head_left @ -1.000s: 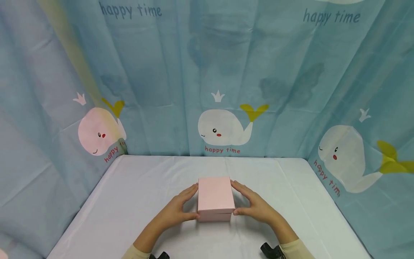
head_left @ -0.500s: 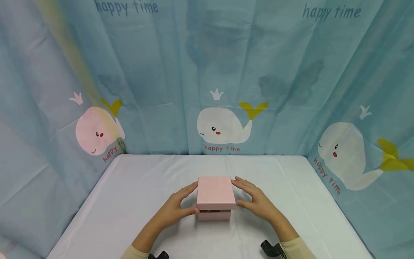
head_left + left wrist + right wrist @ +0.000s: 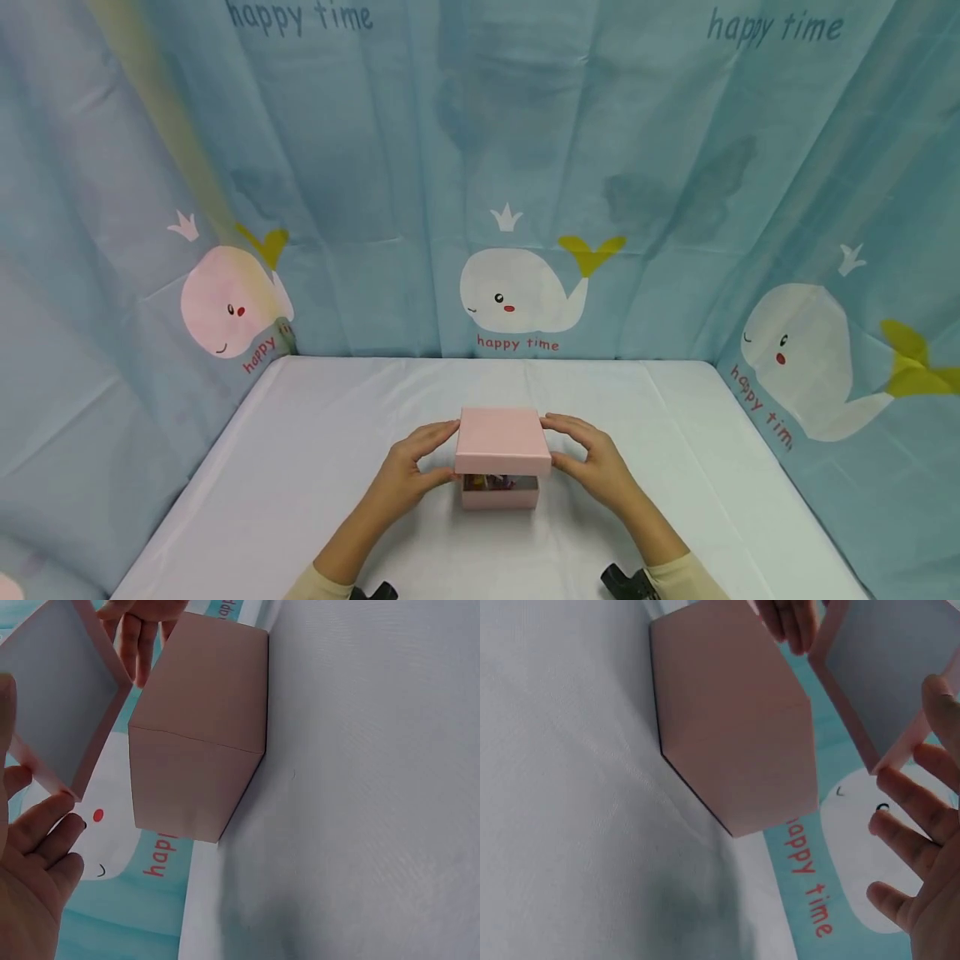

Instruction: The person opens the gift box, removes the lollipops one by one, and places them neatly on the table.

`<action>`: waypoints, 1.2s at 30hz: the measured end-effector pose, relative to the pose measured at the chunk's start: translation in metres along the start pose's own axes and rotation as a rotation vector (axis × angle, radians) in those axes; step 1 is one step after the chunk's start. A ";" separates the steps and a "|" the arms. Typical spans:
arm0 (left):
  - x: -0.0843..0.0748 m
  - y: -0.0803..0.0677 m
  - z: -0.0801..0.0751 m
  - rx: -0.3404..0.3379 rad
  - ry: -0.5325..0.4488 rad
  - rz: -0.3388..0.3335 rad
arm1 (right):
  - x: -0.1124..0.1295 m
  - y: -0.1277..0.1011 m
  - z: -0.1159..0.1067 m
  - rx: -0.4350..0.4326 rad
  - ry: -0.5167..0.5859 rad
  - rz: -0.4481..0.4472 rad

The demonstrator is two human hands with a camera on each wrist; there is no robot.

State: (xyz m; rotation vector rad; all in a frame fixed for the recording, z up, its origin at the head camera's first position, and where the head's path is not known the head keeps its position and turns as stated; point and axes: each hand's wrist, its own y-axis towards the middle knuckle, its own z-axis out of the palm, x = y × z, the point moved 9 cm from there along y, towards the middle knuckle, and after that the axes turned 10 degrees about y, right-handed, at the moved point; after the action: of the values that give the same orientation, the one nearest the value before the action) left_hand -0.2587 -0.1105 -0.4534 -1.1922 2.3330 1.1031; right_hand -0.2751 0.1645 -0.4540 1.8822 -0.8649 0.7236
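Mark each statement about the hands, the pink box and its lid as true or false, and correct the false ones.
1. Both hands hold the lid. True.
2. The lid sits fully closed on the box. False: it is raised clear of the box.
3. The left hand lies flat on the table. False: it grips the lid's edge.
4. The right hand grips the lid's right side. True.
5. The box is blue. False: pink.
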 end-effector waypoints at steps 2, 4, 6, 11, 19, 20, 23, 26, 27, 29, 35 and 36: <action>0.001 -0.001 -0.002 -0.040 0.010 -0.016 | 0.006 0.000 0.001 -0.012 0.019 0.002; 0.002 -0.002 -0.004 -0.090 0.003 -0.029 | 0.013 0.000 0.002 -0.026 0.026 0.002; 0.003 -0.003 -0.005 -0.123 -0.019 -0.043 | 0.023 0.001 0.003 -0.041 0.032 -0.002; 0.005 -0.006 -0.006 -0.172 -0.062 -0.051 | 0.035 0.003 0.005 -0.059 0.069 -0.043; 0.004 -0.003 -0.008 -0.199 -0.108 -0.084 | 0.008 0.003 0.005 -0.084 0.075 0.056; 0.004 -0.002 -0.009 -0.201 -0.105 -0.093 | 0.006 0.003 0.005 -0.089 0.078 0.073; 0.004 -0.001 -0.011 -0.212 -0.092 -0.115 | 0.004 0.004 0.004 -0.107 0.087 0.100; 0.003 0.000 -0.013 -0.226 -0.110 -0.131 | 0.004 0.003 0.003 -0.126 0.096 0.118; 0.002 0.000 -0.013 -0.233 -0.118 -0.132 | 0.005 0.003 0.003 -0.131 0.104 0.120; 0.001 -0.001 -0.014 -0.244 -0.144 -0.133 | 0.007 0.003 0.003 -0.145 0.114 0.124; 0.001 -0.002 -0.011 -0.229 -0.189 -0.144 | 0.010 0.001 0.002 -0.202 0.119 0.107; 0.001 -0.002 -0.010 -0.225 -0.187 -0.146 | 0.010 0.000 0.002 -0.209 0.118 0.103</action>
State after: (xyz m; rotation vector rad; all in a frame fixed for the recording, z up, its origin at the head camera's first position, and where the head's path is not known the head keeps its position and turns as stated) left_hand -0.2571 -0.1187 -0.4479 -1.2524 1.9912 1.3877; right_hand -0.2691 0.1603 -0.4471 1.6041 -0.9293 0.7685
